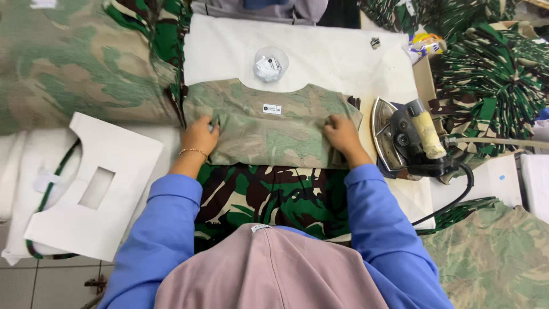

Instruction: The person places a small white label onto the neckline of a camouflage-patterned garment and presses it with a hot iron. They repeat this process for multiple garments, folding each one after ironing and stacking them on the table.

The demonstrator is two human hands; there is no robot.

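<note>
Mauve cloth (269,274) hangs closest under my eyes, with my blue sleeves (160,223) reaching forward past it. Both of my hands press down on a folded pale camouflage shirt (269,129) lying on the white padded tabletop (320,54). My left hand (200,136) curls its fingers into the shirt's left edge, pinching a fold of fabric (a thin gold bracelet (193,151) sits on that wrist). My right hand (341,134) is bunched on the right edge, gripping the cloth there. A darker green camouflage garment (269,194) lies just under the shirt, nearer me. To the right, an iron (403,140) rests tipped on its side. A white cardboard template (94,183) lies to my left; a small clear plastic cup (270,63) stands beyond the shirt.
</note>
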